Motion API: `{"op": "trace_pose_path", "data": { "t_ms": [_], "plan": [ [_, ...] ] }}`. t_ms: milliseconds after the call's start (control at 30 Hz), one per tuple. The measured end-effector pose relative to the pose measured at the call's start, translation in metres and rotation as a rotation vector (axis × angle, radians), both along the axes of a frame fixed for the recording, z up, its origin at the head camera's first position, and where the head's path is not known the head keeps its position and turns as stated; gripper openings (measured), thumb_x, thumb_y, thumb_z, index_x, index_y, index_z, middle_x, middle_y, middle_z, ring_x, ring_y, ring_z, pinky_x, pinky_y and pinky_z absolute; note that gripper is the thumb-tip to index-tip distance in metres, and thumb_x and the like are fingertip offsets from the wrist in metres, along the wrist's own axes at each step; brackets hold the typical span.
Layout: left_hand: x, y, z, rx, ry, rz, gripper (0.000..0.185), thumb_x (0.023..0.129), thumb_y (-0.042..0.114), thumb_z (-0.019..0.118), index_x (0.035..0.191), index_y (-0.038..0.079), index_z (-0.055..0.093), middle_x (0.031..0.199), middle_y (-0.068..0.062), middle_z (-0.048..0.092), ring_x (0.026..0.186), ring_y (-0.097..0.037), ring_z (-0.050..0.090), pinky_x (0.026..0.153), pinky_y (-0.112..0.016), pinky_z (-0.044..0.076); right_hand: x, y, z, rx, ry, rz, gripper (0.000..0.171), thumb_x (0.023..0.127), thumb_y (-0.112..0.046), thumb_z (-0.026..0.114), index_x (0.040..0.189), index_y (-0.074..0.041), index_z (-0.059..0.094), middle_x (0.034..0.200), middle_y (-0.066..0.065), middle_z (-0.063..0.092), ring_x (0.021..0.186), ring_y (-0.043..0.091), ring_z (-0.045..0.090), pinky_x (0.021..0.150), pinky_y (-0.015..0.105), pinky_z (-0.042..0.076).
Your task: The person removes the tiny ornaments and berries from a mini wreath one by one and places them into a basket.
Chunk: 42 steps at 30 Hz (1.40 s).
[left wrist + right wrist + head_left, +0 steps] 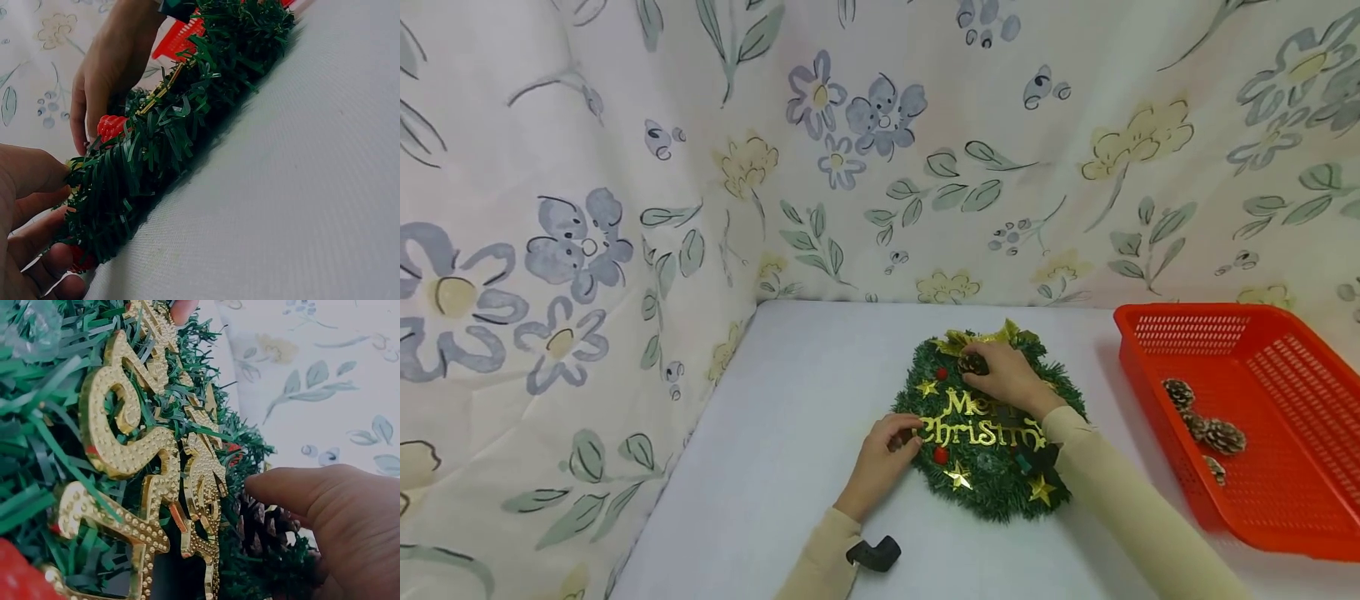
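Head view: hands touch a wreath, gold lettering "Me… Christm…".

Rough, woody pine cone in the right hand's grip; bristly, plastic-looking wreath beneath; glossy, pebbled, metallic-looking lettering beside; glossy plastic basket well apart.

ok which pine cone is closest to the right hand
The pine cone on the green wreath, near its gold leaves: it touches the right hand. The other pine cones lie apart, in the red basket.
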<state>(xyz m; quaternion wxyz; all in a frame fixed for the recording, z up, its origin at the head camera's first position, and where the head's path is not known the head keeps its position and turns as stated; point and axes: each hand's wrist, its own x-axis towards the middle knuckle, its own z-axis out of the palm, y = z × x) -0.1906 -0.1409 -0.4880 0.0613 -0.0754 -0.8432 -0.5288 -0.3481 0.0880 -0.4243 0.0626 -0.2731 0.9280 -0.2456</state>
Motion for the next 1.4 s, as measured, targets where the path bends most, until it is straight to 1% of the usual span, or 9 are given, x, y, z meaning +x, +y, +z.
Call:
{"op": "trace_pose_path", "data": {
  "t_ms": [167, 267, 533, 800, 900, 1067, 1200, 1267, 1400],
  "plan": [
    [0.0016, 0.0003, -0.0026, 0.004, -0.023, 0.011, 0.027, 0.101, 0.023, 0.064, 0.128, 0.019, 0.067, 0.136, -0.001, 0.061, 0.093, -0.009, 0.05, 0.081, -0.023, 0.044, 0.002, -0.0004, -0.002, 0.021, 0.003, -0.004, 0.049, 0.097, -0.029, 0.069, 0.141, -0.01, 0.057, 0.138, 0.021, 0.06, 0.129, 0.045, 0.052, 0.11, 0.073, 0.029],
    [0.0018, 0.0005, -0.0019, 0.011, -0.014, 0.016, 0.027, 0.101, 0.024, 0.063, 0.128, 0.019, 0.067, 0.136, -0.001, 0.061, 0.094, -0.01, 0.05, 0.081, -0.023, 0.044, 0.0026, -0.0012, -0.0011, 0.025, 0.008, -0.007, 0.05, 0.097, -0.03, 0.069, 0.141, -0.01, 0.056, 0.139, 0.022, 0.058, 0.13, 0.046, 0.051, 0.111, 0.072, 0.028],
    [0.0019, 0.0005, -0.0012, 0.009, -0.003, -0.003, 0.027, 0.102, 0.024, 0.062, 0.128, 0.019, 0.067, 0.136, -0.002, 0.061, 0.093, -0.013, 0.05, 0.08, -0.024, 0.043, 0.0023, -0.0015, -0.0019, 0.023, 0.0, -0.026, 0.048, 0.099, -0.032, 0.066, 0.14, -0.009, 0.057, 0.141, 0.022, 0.057, 0.132, 0.045, 0.05, 0.11, 0.072, 0.028],
    [0.0025, 0.0009, -0.0011, -0.006, 0.011, -0.004, 0.028, 0.102, 0.024, 0.063, 0.129, 0.017, 0.066, 0.136, -0.002, 0.061, 0.094, -0.014, 0.051, 0.081, -0.023, 0.044, 0.0036, 0.0004, -0.0048, 0.014, 0.007, -0.036, 0.047, 0.098, -0.032, 0.067, 0.14, -0.012, 0.058, 0.144, 0.02, 0.055, 0.136, 0.044, 0.046, 0.11, 0.073, 0.03],
    [0.0014, 0.0006, -0.0003, -0.006, 0.019, -0.003, 0.028, 0.102, 0.023, 0.063, 0.129, 0.017, 0.066, 0.135, -0.002, 0.061, 0.094, -0.014, 0.051, 0.081, -0.024, 0.045, 0.0019, 0.0013, -0.0043, 0.018, 0.014, -0.031, 0.049, 0.098, -0.032, 0.068, 0.14, -0.011, 0.057, 0.144, 0.021, 0.055, 0.135, 0.046, 0.046, 0.109, 0.073, 0.03],
    [0.0044, 0.0007, -0.003, -0.006, 0.011, -0.014, 0.028, 0.101, 0.022, 0.063, 0.129, 0.017, 0.066, 0.131, -0.001, 0.062, 0.093, -0.012, 0.051, 0.081, -0.023, 0.045, 0.0049, 0.0026, -0.0075, 0.04, 0.007, -0.04, 0.052, 0.097, -0.031, 0.069, 0.142, -0.01, 0.056, 0.143, 0.021, 0.055, 0.133, 0.046, 0.047, 0.108, 0.073, 0.031],
    [0.0068, 0.0013, -0.0043, -0.005, -0.002, -0.01, 0.029, 0.101, 0.022, 0.063, 0.129, 0.017, 0.066, 0.132, -0.001, 0.062, 0.094, -0.013, 0.051, 0.082, -0.024, 0.045, 0.0076, 0.0036, -0.0073, 0.051, 0.033, -0.031, 0.052, 0.096, -0.032, 0.07, 0.141, -0.01, 0.057, 0.141, 0.021, 0.058, 0.131, 0.046, 0.049, 0.105, 0.072, 0.033],
    [0.0053, 0.0009, -0.0038, -0.007, 0.002, -0.014, 0.029, 0.102, 0.023, 0.063, 0.13, 0.017, 0.066, 0.132, -0.001, 0.062, 0.094, -0.014, 0.051, 0.083, -0.024, 0.045, 0.0075, 0.0039, -0.0052, 0.051, 0.049, -0.035, 0.051, 0.095, -0.033, 0.071, 0.14, -0.01, 0.059, 0.139, 0.02, 0.06, 0.129, 0.045, 0.051, 0.104, 0.071, 0.034],
    [-0.0012, -0.0036, -0.0014, -0.018, 0.017, -0.015, 0.029, 0.102, 0.024, 0.062, 0.13, 0.018, 0.065, 0.131, 0.0, 0.062, 0.094, -0.015, 0.051, 0.082, -0.025, 0.045, 0.0032, 0.0005, 0.0014, 0.034, 0.065, -0.042, 0.051, 0.095, -0.036, 0.071, 0.139, -0.011, 0.06, 0.138, 0.02, 0.061, 0.128, 0.045, 0.052, 0.105, 0.071, 0.033]
  ]
}}
